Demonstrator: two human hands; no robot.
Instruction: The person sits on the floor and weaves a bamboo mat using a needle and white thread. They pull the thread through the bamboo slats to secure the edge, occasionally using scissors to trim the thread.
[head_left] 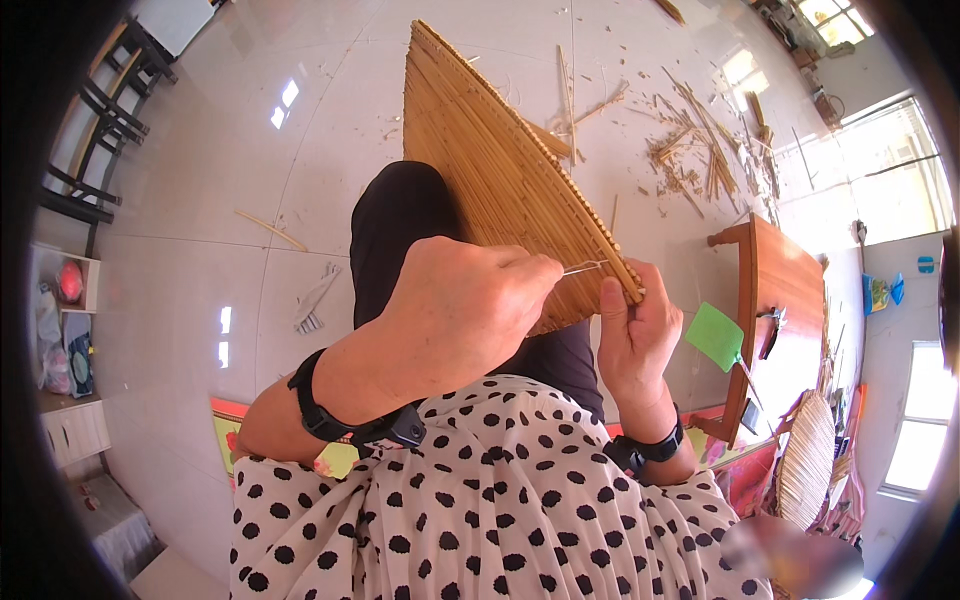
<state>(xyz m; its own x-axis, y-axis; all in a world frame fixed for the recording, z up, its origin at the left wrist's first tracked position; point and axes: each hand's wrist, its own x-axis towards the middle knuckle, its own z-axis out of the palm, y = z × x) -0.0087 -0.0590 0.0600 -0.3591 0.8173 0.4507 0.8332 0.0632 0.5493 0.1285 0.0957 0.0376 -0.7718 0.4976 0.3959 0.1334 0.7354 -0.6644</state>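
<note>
A flat panel of straw-coloured stalks (490,160), laid side by side, leans across my lap with its thick edge running from the far top down to the near right. My left hand (470,300) is closed, its fingertips pinching a thin pale strand (583,268) that reaches to the panel's edge. Whether this is thread or wire cannot be made out. At the near end of that edge, my right hand (642,325) grips the panel, thumb on the facing side and fingers behind. Black bands circle both wrists.
Broken stalks (700,150) litter the floor at the far right, with a loose stalk (272,230) at left. A wooden table (790,290) stands right, a green fly swatter (716,338) beside it. Another stalk panel (808,460) leans behind. Dark chairs (105,110) line the left.
</note>
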